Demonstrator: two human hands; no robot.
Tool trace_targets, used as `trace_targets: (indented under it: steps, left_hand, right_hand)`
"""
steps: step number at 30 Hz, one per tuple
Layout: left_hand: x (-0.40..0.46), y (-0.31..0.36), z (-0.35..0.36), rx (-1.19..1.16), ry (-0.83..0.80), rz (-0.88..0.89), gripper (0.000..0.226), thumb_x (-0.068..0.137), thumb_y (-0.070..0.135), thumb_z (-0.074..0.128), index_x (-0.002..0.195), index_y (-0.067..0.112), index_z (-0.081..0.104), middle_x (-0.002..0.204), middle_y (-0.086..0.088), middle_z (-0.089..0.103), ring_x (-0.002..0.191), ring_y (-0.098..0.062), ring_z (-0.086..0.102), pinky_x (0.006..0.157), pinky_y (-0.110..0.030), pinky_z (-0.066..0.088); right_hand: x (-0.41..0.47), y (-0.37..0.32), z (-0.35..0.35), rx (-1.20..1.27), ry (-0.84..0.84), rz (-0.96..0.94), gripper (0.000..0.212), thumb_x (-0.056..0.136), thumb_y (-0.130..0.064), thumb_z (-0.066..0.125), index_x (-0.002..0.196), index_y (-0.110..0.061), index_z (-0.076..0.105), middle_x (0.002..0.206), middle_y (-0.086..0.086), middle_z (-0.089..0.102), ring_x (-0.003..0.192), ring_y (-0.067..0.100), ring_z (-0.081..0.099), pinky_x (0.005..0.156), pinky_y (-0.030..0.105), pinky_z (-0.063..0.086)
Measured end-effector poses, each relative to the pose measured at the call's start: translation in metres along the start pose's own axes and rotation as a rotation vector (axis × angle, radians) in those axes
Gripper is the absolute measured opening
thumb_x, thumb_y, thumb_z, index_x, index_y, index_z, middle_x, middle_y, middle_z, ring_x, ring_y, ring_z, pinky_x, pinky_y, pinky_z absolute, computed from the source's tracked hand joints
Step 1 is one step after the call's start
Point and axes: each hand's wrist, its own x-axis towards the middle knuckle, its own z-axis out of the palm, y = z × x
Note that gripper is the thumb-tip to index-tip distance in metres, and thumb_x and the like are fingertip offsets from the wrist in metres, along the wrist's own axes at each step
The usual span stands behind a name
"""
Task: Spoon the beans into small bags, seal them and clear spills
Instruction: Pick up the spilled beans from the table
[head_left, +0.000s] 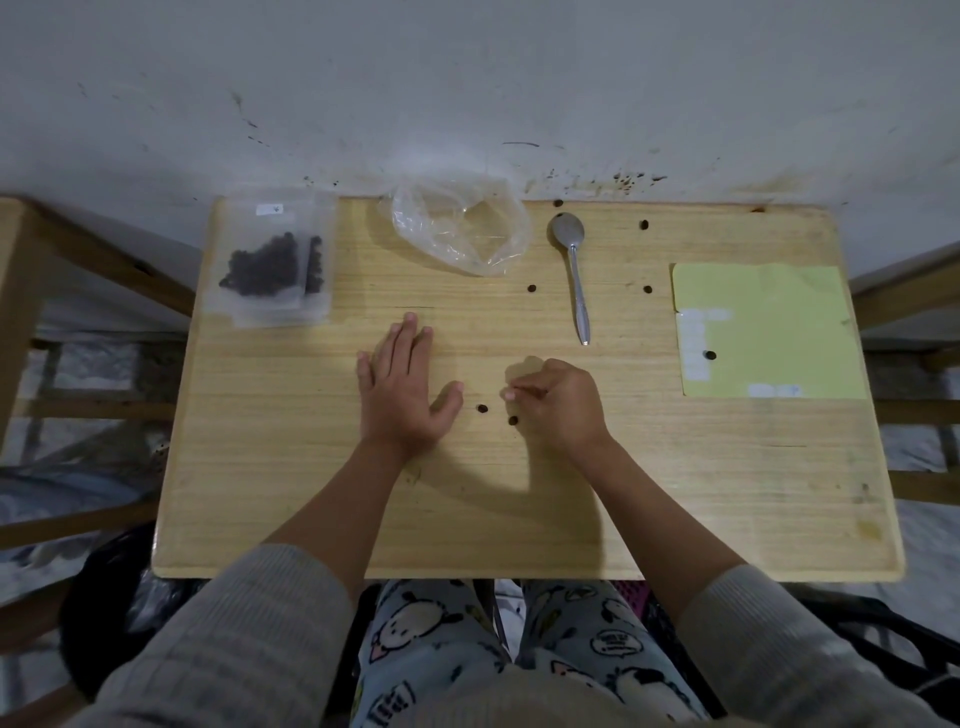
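Left hand (402, 387) lies flat, fingers straight, on table (519, 509); right hand (558, 402) curled beside two stray beans (483, 409), contents of its grip indiscernible; spoon (574, 270) lies untouched.

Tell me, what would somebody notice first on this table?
Probably the two hands in the middle: the left hand lies flat on the wooden table, the right hand is curled near two loose beans. Next, the small bags of dark beans far left, and the spoon beside a crumpled clear bag.
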Motion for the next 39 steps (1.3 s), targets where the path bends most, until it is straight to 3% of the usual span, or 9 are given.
trace_targets:
  steps: [4, 9, 13, 15, 23, 27, 31, 35, 39]
  left_hand:
    - [0.000, 0.000, -0.001, -0.004, -0.005, -0.002, 0.080, 0.081, 0.057, 0.043, 0.146, 0.012, 0.032, 0.159, -0.003, 0.015, 0.146, -0.023, 0.015, 0.112, -0.059, 0.013]
    - [0.001, 0.000, -0.001, -0.004, -0.010, 0.000, 0.079, 0.081, 0.057, 0.042, 0.146, 0.013, 0.031, 0.159, -0.002, 0.014, 0.146, -0.022, 0.013, 0.112, -0.059, 0.012]
    - [0.000, 0.000, -0.001, -0.012, -0.005, -0.001, 0.078, 0.081, 0.056, 0.043, 0.145, 0.013, 0.032, 0.159, -0.002, 0.016, 0.145, -0.022, 0.015, 0.111, -0.060, 0.015]
    - [0.000, 0.000, -0.001, -0.012, -0.001, 0.002, 0.078, 0.081, 0.055, 0.044, 0.145, 0.013, 0.032, 0.159, -0.003, 0.017, 0.145, -0.022, 0.016, 0.111, -0.060, 0.015]
    - [0.000, 0.000, -0.001, -0.017, -0.008, 0.000, 0.078, 0.081, 0.056, 0.043, 0.146, 0.014, 0.031, 0.159, -0.002, 0.015, 0.146, -0.022, 0.014, 0.112, -0.060, 0.014]
    - [0.000, 0.001, -0.003, -0.015, -0.011, 0.002, 0.079, 0.081, 0.056, 0.041, 0.147, 0.013, 0.029, 0.159, -0.002, 0.014, 0.146, -0.022, 0.012, 0.112, -0.060, 0.012]
    - [0.000, 0.001, -0.002, -0.008, -0.009, 0.001, 0.080, 0.081, 0.058, 0.040, 0.146, 0.012, 0.030, 0.159, -0.003, 0.015, 0.146, -0.022, 0.013, 0.112, -0.059, 0.012]
    - [0.000, 0.001, -0.002, -0.004, -0.007, 0.001, 0.080, 0.081, 0.058, 0.041, 0.146, 0.013, 0.031, 0.159, -0.003, 0.016, 0.146, -0.022, 0.014, 0.112, -0.059, 0.012]
    - [0.000, 0.001, -0.001, -0.010, -0.009, 0.002, 0.080, 0.081, 0.058, 0.041, 0.146, 0.013, 0.031, 0.159, -0.002, 0.015, 0.146, -0.022, 0.013, 0.112, -0.059, 0.011]
  right_hand:
    - [-0.002, -0.002, 0.000, 0.089, 0.079, 0.039, 0.011, 0.076, -0.016, 0.077, 0.077, -0.006, 0.073, 0.066, -0.006, 0.057, 0.056, 0.002, 0.043, 0.058, 0.017, 0.037]
    - [-0.008, -0.009, -0.013, 0.673, 0.148, 0.420, 0.021, 0.087, -0.020, 0.067, 0.067, -0.017, 0.061, 0.055, -0.007, 0.048, 0.047, 0.005, 0.039, 0.046, 0.018, 0.039]
    - [-0.009, -0.009, -0.017, 1.266, 0.036, 0.642, 0.029, 0.097, -0.021, 0.050, 0.068, -0.016, 0.046, 0.058, -0.004, 0.038, 0.043, 0.005, 0.028, 0.035, 0.018, 0.024]
    - [-0.009, -0.008, -0.017, 1.330, -0.027, 0.645, 0.025, 0.097, -0.017, 0.045, 0.072, -0.015, 0.046, 0.063, -0.002, 0.040, 0.045, 0.006, 0.028, 0.035, 0.018, 0.023]
    - [-0.014, -0.017, -0.014, 0.791, -0.060, 0.377, 0.038, 0.097, -0.018, 0.048, 0.061, -0.008, 0.052, 0.054, 0.003, 0.048, 0.040, 0.010, 0.038, 0.039, 0.023, 0.035]
    - [-0.017, -0.006, -0.001, 0.391, 0.012, 0.148, 0.048, 0.090, -0.029, 0.062, 0.051, -0.003, 0.049, 0.047, 0.002, 0.049, 0.044, 0.013, 0.042, 0.058, 0.033, 0.048]
    - [-0.025, 0.008, 0.006, 0.058, 0.056, -0.057, 0.025, 0.074, -0.036, 0.079, 0.074, -0.011, 0.076, 0.068, 0.002, 0.070, 0.059, 0.012, 0.059, 0.054, 0.027, 0.047]
    - [-0.029, 0.011, 0.009, -0.069, 0.023, -0.059, 0.040, 0.066, -0.042, 0.082, 0.094, -0.013, 0.076, 0.083, 0.005, 0.072, 0.073, 0.015, 0.063, 0.061, 0.021, 0.043]
    - [-0.030, 0.012, 0.014, -0.103, 0.047, -0.069, 0.025, 0.070, -0.031, 0.082, 0.088, -0.014, 0.077, 0.085, 0.009, 0.071, 0.085, 0.027, 0.068, 0.065, 0.028, 0.047]
